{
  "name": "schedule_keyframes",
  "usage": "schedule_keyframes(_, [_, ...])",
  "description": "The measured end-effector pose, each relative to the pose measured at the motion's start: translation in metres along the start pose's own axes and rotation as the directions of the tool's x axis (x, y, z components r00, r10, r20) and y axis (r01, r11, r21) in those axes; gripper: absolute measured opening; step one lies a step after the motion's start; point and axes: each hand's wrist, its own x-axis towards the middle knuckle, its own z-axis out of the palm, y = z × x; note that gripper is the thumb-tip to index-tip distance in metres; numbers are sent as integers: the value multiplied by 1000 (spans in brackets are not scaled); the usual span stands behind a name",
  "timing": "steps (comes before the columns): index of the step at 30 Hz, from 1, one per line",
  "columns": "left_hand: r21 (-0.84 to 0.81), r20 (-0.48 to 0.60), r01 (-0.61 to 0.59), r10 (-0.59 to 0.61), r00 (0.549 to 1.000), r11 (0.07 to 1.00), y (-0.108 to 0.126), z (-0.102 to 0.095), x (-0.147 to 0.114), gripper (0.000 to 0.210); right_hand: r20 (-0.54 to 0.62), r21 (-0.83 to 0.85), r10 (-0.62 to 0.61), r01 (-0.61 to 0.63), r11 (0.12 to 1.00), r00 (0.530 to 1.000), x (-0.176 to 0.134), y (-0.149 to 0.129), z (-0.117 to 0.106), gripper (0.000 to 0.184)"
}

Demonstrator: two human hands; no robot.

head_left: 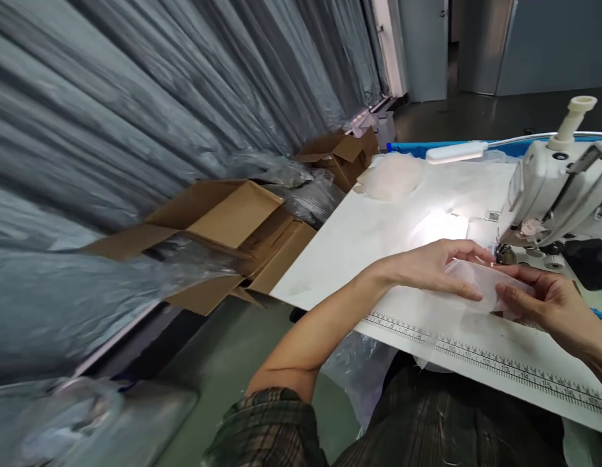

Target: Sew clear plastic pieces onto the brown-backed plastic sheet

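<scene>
A piece of thin white sheer fabric [482, 280] lies between my hands, just in front of the needle area of a white sewing machine [539, 188]. My left hand [444, 267] grips its left side, thumb in front and fingers bent behind. On the right, my right hand [539, 295] pinches the same fabric between thumb and fingers. The fingertips of both hands come close to the presser foot [504, 253]. Part of the fabric's lower edge is hidden behind the right hand.
A printed ruler strip [451, 348] runs along the front of the white table [320, 259]. At the back sits a pale pink fabric pile [393, 176] near a white lamp [457, 152]. Left of the table stand open cardboard boxes [237, 214] with clear plastic. A dark phone-like slab [589, 263] lies right.
</scene>
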Motion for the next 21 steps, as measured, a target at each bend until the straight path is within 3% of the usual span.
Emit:
schedule_keyframes(4, [-40, 132, 123, -117, 984, 992, -14, -6, 8, 40, -99, -76, 28, -35, 996, 995, -14, 14, -25, 67])
schedule_keyframes(7, [-110, 86, 167, -158, 984, 980, -21, -8, 16, 39, -164, -178, 20, -49, 983, 986, -19, 26, -38, 67])
schedule_keyframes(9, [-166, 42, 156, -151, 988, 974, -23, -7, 22, 36, -253, -350, -57, -36, 936, 966, -20, 32, -44, 58])
schedule_keyframes(11, [-167, 4, 131, -132, 991, 977, -23, -5, 26, 28, -323, -560, -216, -2, 828, 922, -20, 34, -47, 44])
schedule_keyframes(14, [-81, -28, 122, -125, 992, 989, -22, -1, 31, 29, -240, -709, -433, 148, 690, 869, -19, 31, -45, 33])
schedule_keyframes(17, [-30, -92, 172, -174, 980, 985, -20, 6, 34, 35, -97, -747, -561, 313, 587, 822, -13, 27, -34, 39])
schedule_keyframes(21, [-11, -109, 211, -211, 971, 977, -13, 19, 35, 42, -82, -893, -656, 237, 382, 750, 1, 34, -18, 61])
